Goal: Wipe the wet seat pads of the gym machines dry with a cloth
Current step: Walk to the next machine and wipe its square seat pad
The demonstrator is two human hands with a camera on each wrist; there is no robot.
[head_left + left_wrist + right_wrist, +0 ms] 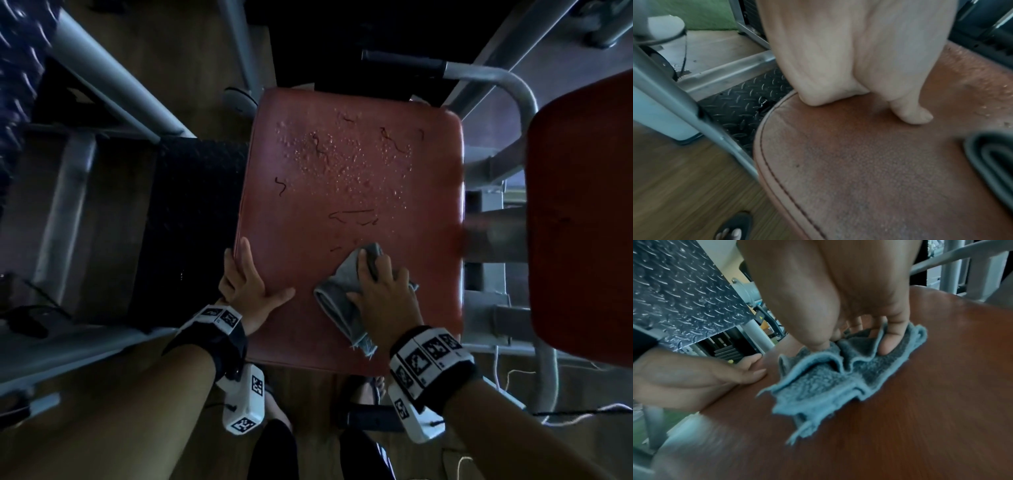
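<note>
Grey cloth (346,301) pinned flat under curled right hand (383,291) fingers on seat pad (308,212), droplets at 12 o'clock; left hand (250,281) spread flat at 9 o'clock edge.

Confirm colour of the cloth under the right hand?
Grey-blue terry cloth, lighter hemmed edges; clearest in the right wrist view.

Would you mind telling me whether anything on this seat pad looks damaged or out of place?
Yes. The far half of the seat pad is beaded with water droplets, and thin dark squiggles, possibly cracks or stray threads, are scattered across it. The cloth under the right hand is frayed at its near edge.
</note>
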